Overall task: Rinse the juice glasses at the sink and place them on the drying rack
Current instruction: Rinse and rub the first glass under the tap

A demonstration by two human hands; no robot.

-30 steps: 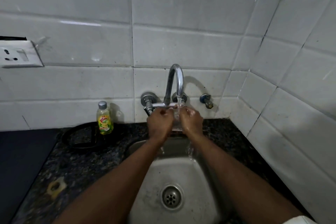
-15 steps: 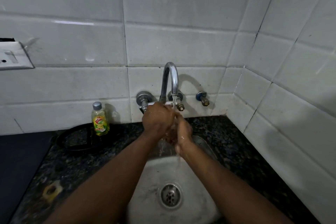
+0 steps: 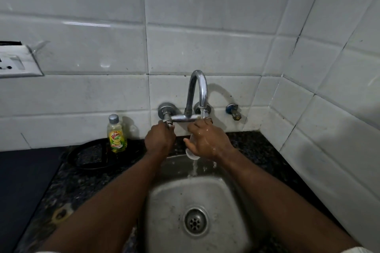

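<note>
Head view. Gripping the juice glass (image 3: 192, 153) in the right hand (image 3: 208, 142) alone, fingers wrapped round the far side and thumb lying across the near side, just under the spout (image 3: 202, 96) and above the back edge of the sink (image 3: 226, 195). No longer pressing the left hand (image 3: 159, 139) against the right as half a second ago. Now reaching up and left with it to the tap handle (image 3: 167, 122), fingers curling round it, knuckles toward the camera. Still running water (image 3: 195, 167), spilling in a thin stream from the glass's lower end into the basin. Hiding most of the glass behind wet fingers, so not showing which end is up.

Working close against the tiled wall (image 3: 205, 47) behind the tap, with the side wall (image 3: 339, 109) closing in on the right and a small valve (image 3: 233, 111) near the right fingertips. Leaving a gap between the two hands, and open steel basin below, down to the drain (image 3: 195, 221) between the forearms. Crowding the left a little: a dish soap bottle (image 3: 116, 135) near the left hand but apart from it, upright against the wall at the back rim of a black ring (image 3: 86, 158) on the speckled counter (image 3: 82, 187). Beyond that, a socket plate (image 3: 18, 63) at the frame edge.
</note>
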